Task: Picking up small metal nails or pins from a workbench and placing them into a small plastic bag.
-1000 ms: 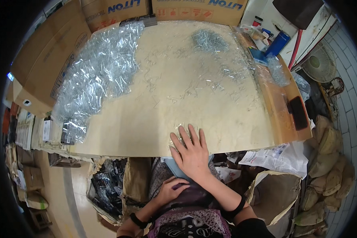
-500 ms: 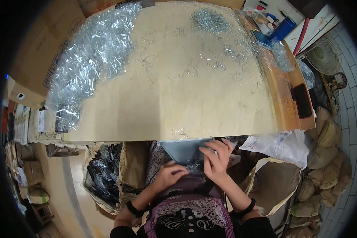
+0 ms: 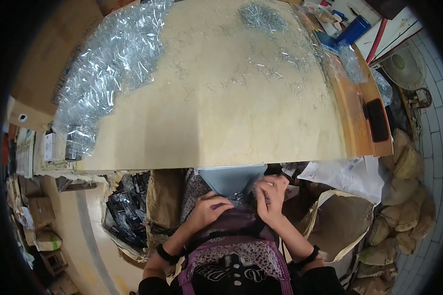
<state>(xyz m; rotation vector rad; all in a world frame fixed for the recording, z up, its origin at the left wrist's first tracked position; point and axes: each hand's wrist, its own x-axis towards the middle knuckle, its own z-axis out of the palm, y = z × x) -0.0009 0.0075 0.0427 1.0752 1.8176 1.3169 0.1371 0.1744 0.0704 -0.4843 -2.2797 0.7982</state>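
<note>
Just below the table's front edge, a grey-blue tray or chute narrows toward me. Small clear, shiny pieces lie at its lower end. On the left of them is my left hand, thumb and fingers closed together; what they hold, if anything, is hidden. My right hand is on the other side, its fingers curled in against the thumb beside the tray. Whatever is in that pinch is too small to make out. Both hands are over my purple apron.
A large heap of clear plastic packets covers the wooden table's left side. Thin metal pins are piled at the back. A phone lies at the right edge. Below stand an open sack and a box of black parts.
My right hand's fingers have curled in and lowered beside the tray. My left hand has risen slightly. A bent wire piece at the table's front edge is no longer there.
</note>
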